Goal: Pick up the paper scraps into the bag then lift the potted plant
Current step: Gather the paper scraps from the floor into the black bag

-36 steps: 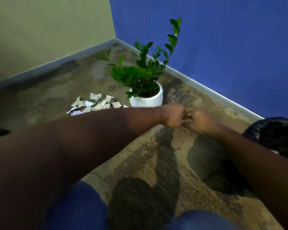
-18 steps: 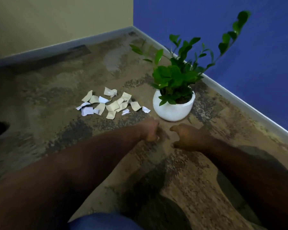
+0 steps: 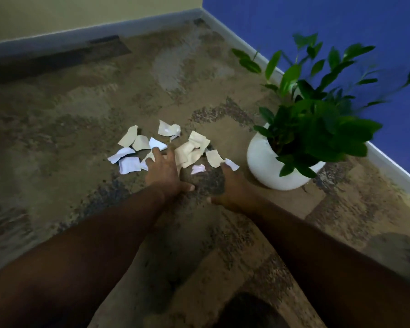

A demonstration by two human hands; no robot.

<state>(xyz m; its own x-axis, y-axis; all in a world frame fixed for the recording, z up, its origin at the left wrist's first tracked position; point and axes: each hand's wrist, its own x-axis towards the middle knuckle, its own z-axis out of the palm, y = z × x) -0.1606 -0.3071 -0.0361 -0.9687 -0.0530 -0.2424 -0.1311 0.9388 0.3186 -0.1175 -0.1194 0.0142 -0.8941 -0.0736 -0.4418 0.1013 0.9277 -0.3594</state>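
Observation:
Several white and cream paper scraps point(image 3: 137, 143) lie scattered on the patterned carpet. My left hand point(image 3: 163, 172) is spread flat with straight fingers, its fingertips on the near scraps in the middle of the pile. My right hand point(image 3: 232, 185) reaches forward beside it, fingers extended, with the fingertips at a small white scrap point(image 3: 232, 164) at the right end of the pile. A potted plant point(image 3: 317, 129) with green leaves stands in a round white pot point(image 3: 260, 162) just right of my right hand. The bag is out of view.
The carpet point(image 3: 81, 114) meets a beige wall point(image 3: 81, 10) at the back and a blue wall point(image 3: 341, 24) on the right, each with a pale baseboard. The plant sits close to the blue wall. A dark shape point(image 3: 251, 311) lies at the bottom edge.
Both hands, fists touching a second ago, have parted, opened and moved forward onto the scraps. The view has swung left and down, so the black bag has left the frame.

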